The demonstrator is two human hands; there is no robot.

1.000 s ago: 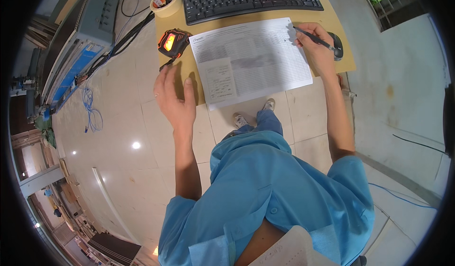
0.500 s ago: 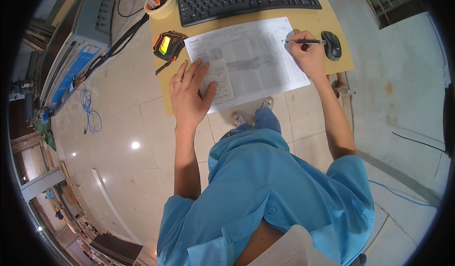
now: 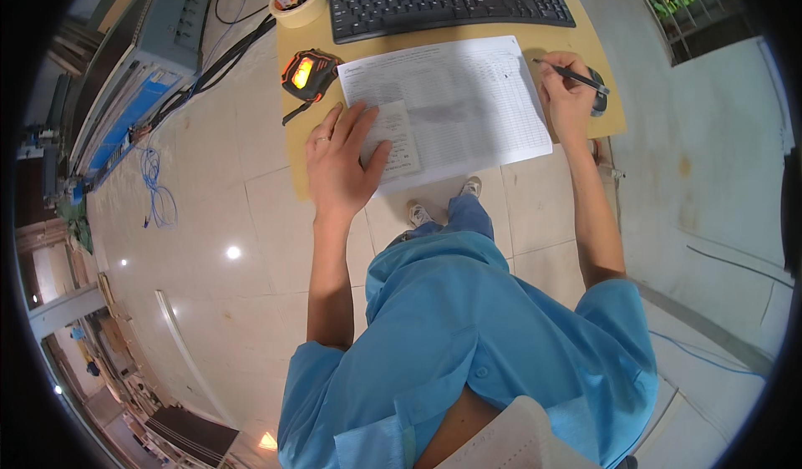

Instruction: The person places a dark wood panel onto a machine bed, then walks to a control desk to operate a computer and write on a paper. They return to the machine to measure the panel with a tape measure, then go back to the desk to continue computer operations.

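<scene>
A large printed sheet with a grid of rows (image 3: 468, 135) lies on the desk. On its left part rests a smaller slip of paper with handwriting (image 3: 403, 139). My left hand (image 3: 344, 160) lies flat with fingers apart across the edge of the sheet and the slip, a ring on one finger. My right hand (image 3: 568, 106) grips a dark pen (image 3: 576, 77) just off the sheet's right edge, its tip pointing left and clear of the paper. Partly hidden behind that hand is a black mouse (image 3: 599, 101).
A black keyboard (image 3: 451, 5) runs along the far side of the tan desk (image 3: 614, 51). At the desk's left are a roll of masking tape (image 3: 311, 10) and a black and orange tape measure (image 3: 306, 75). Grey equipment (image 3: 163, 39) stands farther left, with cables beside it.
My right hand has moved right with the pen, off the sheet and toward the mouse. My left hand stays on the papers. The whole view has shifted slightly.
</scene>
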